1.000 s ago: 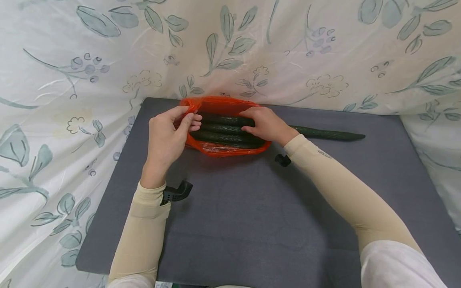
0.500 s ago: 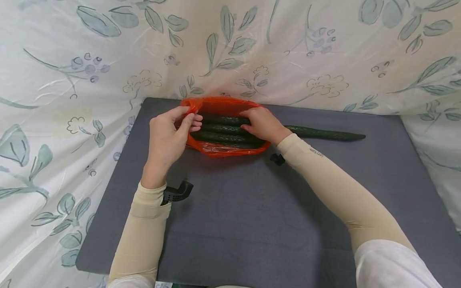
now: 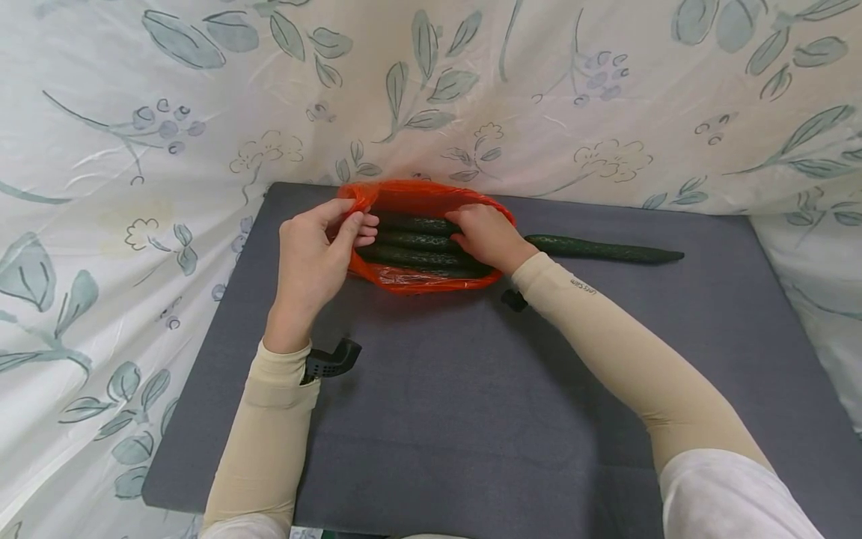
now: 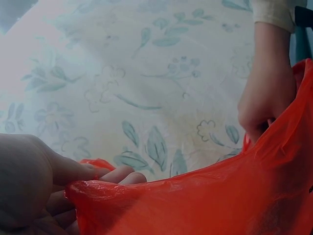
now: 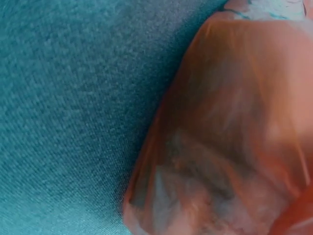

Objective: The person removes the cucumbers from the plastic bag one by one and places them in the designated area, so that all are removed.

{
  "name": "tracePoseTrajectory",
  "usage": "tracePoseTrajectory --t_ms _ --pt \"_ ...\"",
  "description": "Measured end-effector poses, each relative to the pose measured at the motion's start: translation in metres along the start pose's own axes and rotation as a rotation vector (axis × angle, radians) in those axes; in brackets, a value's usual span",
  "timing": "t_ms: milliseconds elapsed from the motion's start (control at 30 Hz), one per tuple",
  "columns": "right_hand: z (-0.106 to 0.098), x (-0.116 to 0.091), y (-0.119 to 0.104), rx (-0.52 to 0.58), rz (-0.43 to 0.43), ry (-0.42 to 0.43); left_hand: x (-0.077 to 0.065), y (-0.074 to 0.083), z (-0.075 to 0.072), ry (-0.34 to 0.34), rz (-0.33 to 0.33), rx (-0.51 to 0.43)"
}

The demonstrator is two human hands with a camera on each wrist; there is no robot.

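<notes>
An orange-red plastic bag lies at the back of the table with its mouth held wide. Three long dark green cucumbers lie side by side inside it. My left hand pinches the bag's left rim between thumb and fingers, also seen close up in the left wrist view. My right hand reaches in over the right rim, thumb and fingers curled round a cucumber; its fingertips are partly hidden. Another cucumber lies on the table just right of the bag. The right wrist view shows the bag's translucent side.
The dark grey table carries the bag and the loose cucumber. A floral-patterned sheet hangs right behind the table's back edge and along both sides. Black camera mounts sit on the wrists.
My right hand has shifted slightly left, deeper into the bag, uncovering more of the right rim and of the loose cucumber's near end. The left hand has stayed still.
</notes>
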State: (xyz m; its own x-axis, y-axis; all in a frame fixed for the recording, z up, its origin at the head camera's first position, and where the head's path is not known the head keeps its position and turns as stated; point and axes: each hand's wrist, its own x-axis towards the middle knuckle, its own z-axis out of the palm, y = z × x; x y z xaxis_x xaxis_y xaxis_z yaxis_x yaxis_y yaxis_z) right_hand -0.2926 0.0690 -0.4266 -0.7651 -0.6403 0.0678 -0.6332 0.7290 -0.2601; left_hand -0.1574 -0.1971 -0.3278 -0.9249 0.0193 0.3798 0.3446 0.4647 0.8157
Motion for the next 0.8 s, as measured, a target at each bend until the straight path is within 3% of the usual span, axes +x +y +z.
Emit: tracePoseTrajectory --t_ms 267,800 --pt "0.003 0.003 -0.001 -0.034 0.038 0.018 0.0 0.0 -0.001 -0.002 -0.003 0.009" --pt "-0.009 -0.002 -0.014 -0.039 0.005 0.094 0.0 -0.001 -0.007 0.006 -0.005 0.009"
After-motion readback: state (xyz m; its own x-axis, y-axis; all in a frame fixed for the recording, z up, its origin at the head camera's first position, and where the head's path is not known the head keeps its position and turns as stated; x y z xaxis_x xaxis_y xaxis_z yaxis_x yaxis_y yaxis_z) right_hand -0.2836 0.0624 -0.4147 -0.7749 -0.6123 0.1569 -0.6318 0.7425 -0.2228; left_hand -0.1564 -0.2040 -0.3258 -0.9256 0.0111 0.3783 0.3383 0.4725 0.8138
